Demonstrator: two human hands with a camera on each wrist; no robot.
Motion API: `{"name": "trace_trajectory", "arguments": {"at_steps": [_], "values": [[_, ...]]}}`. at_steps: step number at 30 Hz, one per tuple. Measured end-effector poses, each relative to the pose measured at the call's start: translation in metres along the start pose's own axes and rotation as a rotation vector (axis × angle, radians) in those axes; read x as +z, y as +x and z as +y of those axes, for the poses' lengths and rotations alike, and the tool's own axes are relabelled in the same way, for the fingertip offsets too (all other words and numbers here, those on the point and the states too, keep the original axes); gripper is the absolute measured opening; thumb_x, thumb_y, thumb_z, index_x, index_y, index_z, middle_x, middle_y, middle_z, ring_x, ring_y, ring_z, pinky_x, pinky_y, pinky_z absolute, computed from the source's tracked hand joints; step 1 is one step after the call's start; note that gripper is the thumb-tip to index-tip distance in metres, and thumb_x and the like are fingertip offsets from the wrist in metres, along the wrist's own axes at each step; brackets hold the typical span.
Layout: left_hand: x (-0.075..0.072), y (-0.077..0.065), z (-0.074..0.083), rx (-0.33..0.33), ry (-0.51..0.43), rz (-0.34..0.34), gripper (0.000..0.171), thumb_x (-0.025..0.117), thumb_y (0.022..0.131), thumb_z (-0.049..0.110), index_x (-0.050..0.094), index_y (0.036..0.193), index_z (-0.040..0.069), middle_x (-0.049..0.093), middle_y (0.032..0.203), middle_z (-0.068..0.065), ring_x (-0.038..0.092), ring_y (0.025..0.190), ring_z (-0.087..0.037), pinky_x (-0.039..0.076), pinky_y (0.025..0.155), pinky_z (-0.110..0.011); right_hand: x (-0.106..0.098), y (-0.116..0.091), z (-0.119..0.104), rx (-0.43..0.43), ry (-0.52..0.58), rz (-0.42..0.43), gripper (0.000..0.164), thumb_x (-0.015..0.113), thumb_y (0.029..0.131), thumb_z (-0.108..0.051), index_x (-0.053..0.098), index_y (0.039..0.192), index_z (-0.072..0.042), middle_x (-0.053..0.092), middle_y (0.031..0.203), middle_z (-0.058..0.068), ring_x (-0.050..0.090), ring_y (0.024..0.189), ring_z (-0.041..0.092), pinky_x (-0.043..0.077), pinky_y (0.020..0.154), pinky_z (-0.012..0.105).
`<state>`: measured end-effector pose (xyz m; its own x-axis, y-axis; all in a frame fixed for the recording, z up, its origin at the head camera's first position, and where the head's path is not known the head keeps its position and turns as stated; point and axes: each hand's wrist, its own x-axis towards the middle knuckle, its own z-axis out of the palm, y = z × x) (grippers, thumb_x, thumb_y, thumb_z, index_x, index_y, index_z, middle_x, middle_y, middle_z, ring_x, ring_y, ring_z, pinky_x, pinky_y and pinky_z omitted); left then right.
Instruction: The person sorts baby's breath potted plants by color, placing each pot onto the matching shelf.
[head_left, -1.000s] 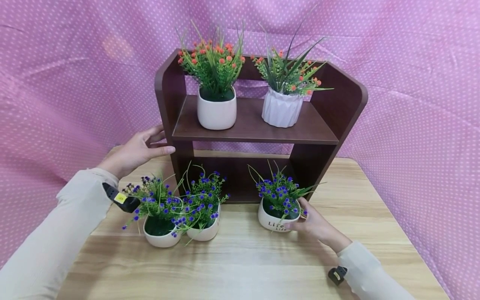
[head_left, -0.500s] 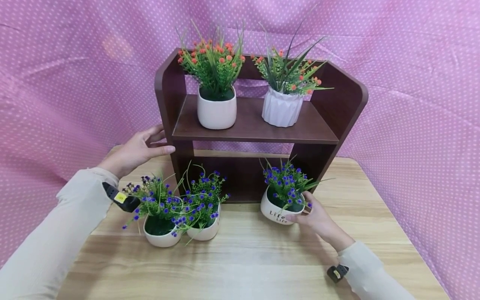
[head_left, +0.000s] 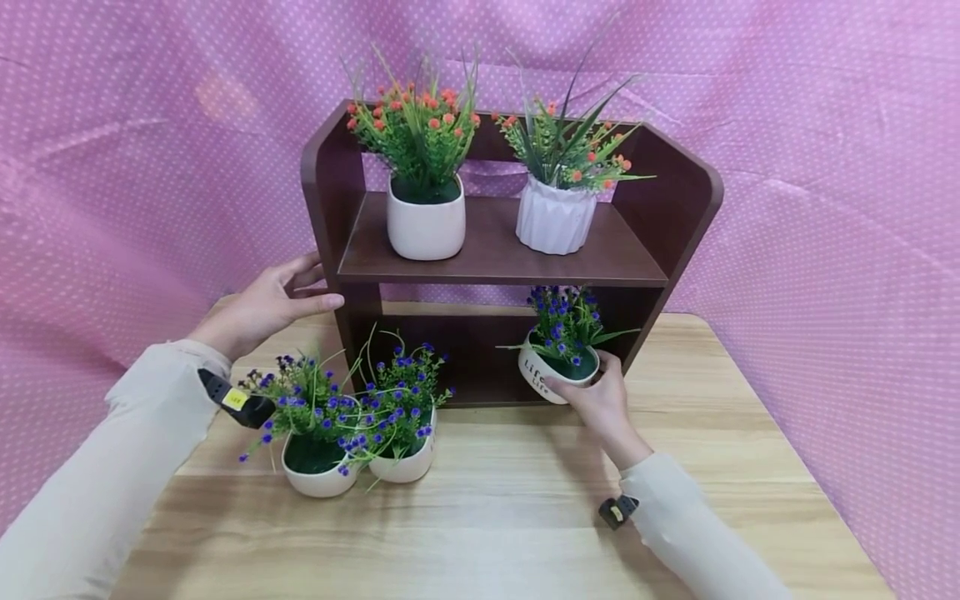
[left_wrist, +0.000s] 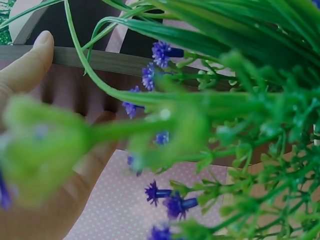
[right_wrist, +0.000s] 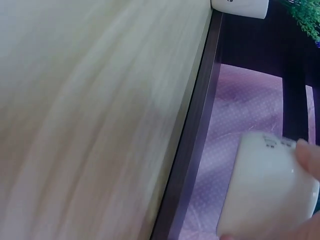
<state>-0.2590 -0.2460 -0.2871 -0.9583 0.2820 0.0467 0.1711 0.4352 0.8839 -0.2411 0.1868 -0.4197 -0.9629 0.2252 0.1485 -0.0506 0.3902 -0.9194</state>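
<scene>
My right hand [head_left: 596, 404] holds a white oval pot [head_left: 534, 373] marked "Life", with purple flowers [head_left: 558, 321] in it. The pot tilts at the front of the shelf's lower right compartment. In the right wrist view, the white pot [right_wrist: 270, 185] is pinched by fingers and overlaps the lower compartment. My left hand [head_left: 273, 300] grips the left side panel [head_left: 330, 225] of the dark brown shelf, thumb across its front edge and fingers along the outer face. In the left wrist view, that thumb [left_wrist: 37, 57] shows behind blurred green stems.
Two more purple-flowered pots stand close together on the wooden table, the left pot [head_left: 318, 479] and its neighbour [head_left: 408, 467]. The upper board [head_left: 487, 262] carries an orange-flowered smooth pot [head_left: 426, 229] and a ridged white pot [head_left: 555, 218]. Pink dotted cloth [head_left: 817, 208] hangs behind.
My right hand has lifted the purple-flowered pot off the table front and moved it up and back into the lower compartment's opening, tilting it. The left hand stays on the side panel.
</scene>
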Motion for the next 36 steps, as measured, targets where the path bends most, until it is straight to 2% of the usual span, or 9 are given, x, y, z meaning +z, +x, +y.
{"name": "trace_trajectory", "arguments": {"at_steps": [3,12,20,29,36], "values": [[0.000,0.000,0.000,0.002,0.000,0.002,0.085,0.067,0.091,0.027,0.011,0.156,0.022,0.022,0.158,-0.012,0.028,0.141,-0.034,0.027,0.111,-0.055,0.010,0.005,-0.001,0.009,0.011,0.067,0.087,0.088,0.066,-0.019,0.035,0.131,0.005,0.047,0.126,0.020,0.047,0.116,0.029,0.037,0.104,0.039],[0.001,-0.001,0.000,0.013,-0.009,0.000,0.084,0.066,0.092,0.026,0.012,0.155,0.023,0.024,0.157,-0.012,0.030,0.140,-0.035,0.028,0.110,-0.056,0.032,0.017,0.002,0.069,0.089,0.205,0.088,0.088,0.065,-0.015,0.034,0.133,0.004,0.044,0.130,0.020,0.043,0.122,0.031,0.032,0.109,0.038],[0.002,-0.002,-0.002,0.037,-0.054,0.005,0.080,0.066,0.092,0.021,0.017,0.155,0.024,0.028,0.156,-0.010,0.033,0.139,-0.033,0.028,0.111,-0.054,0.041,0.025,0.006,0.159,0.060,0.256,0.093,0.088,0.065,-0.021,0.032,0.135,0.002,0.040,0.132,0.024,0.041,0.124,0.036,0.032,0.110,0.043],[0.001,-0.002,-0.003,0.037,-0.037,0.004,0.080,0.066,0.092,0.023,0.016,0.155,0.023,0.027,0.157,-0.010,0.031,0.140,-0.032,0.028,0.111,-0.054,0.054,0.029,0.007,0.244,0.008,0.340,0.096,0.087,0.064,-0.027,0.029,0.134,0.001,0.028,0.135,0.024,0.034,0.125,0.039,0.030,0.109,0.048],[0.001,-0.001,-0.002,0.032,-0.006,0.000,0.081,0.065,0.093,0.025,0.014,0.155,0.023,0.025,0.157,-0.010,0.030,0.141,-0.034,0.028,0.110,-0.056,0.062,0.031,0.007,0.274,-0.003,0.379,0.099,0.089,0.061,-0.031,0.031,0.134,-0.002,0.027,0.134,0.023,0.032,0.124,0.043,0.029,0.109,0.049]]}}
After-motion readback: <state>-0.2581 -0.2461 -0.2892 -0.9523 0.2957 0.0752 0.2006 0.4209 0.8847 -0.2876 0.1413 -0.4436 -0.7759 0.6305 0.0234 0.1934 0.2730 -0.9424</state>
